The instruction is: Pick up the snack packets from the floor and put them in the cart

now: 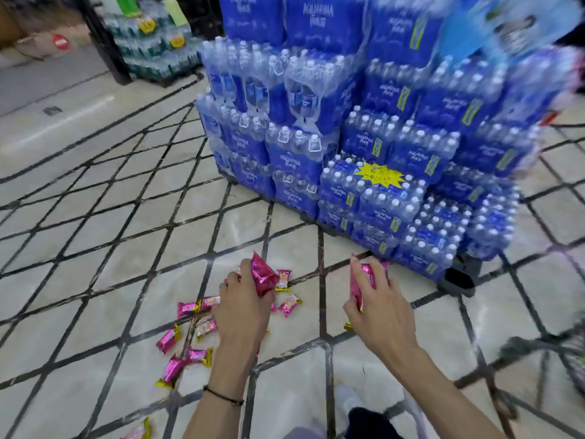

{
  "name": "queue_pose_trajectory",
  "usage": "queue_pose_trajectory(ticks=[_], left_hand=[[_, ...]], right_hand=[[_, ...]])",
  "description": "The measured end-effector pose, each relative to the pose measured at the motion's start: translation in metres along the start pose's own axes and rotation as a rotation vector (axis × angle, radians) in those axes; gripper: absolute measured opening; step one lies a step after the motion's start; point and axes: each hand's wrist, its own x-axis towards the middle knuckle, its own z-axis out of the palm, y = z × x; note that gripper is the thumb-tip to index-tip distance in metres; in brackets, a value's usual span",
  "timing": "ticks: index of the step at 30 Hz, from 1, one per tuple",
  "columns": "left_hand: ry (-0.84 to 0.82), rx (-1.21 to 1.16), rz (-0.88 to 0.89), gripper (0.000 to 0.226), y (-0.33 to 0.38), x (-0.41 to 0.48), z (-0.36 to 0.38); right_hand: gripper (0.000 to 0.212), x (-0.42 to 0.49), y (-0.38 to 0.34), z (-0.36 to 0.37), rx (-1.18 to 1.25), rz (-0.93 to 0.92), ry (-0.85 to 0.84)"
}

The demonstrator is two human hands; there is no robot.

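Note:
Several pink and gold snack packets [186,340] lie scattered on the tiled floor at lower centre-left. My left hand [242,308] is closed around a bunch of pink packets [262,274] just above the floor. My right hand [380,305] grips more pink packets [364,280] a little to the right. One more packet [139,432] lies near the bottom edge. A dark wire shape at the right edge, blurred, may be the cart [569,362].
A tall stack of blue shrink-wrapped water bottle packs [364,137] stands on a dark pallet right behind my hands. Another bottle display [152,49] is at the far left back. My shoe [348,400] shows at the bottom.

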Motion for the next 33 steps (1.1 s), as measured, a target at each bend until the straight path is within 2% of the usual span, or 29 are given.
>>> queue_pose_trajectory(ticks=[5,12,18,29,33], left_hand=[[-0.082,-0.035,0.143,0.071,0.029,-0.005,0.01],[-0.177,-0.063,0.424,0.072,0.108,-0.055,0.034],[-0.261,-0.124,0.531,0.062,0.173,-0.112,0.058],[-0.316,-0.098,0.778,0.077,0.29,-0.294,0.107],[-0.341,-0.108,0.835,0.075,0.321,-0.364,0.125]], right_hand=[[0.071,-0.045,0.03,-0.024,-0.037,0.205,0.095],[0.07,-0.118,0.086,-0.047,-0.05,0.449,0.187],[0.073,-0.189,0.145,-0.068,-0.048,0.623,0.261],[0.073,-0.349,0.265,-0.113,-0.076,0.892,0.366],[0.073,-0.407,0.303,-0.118,-0.053,0.952,0.381]])
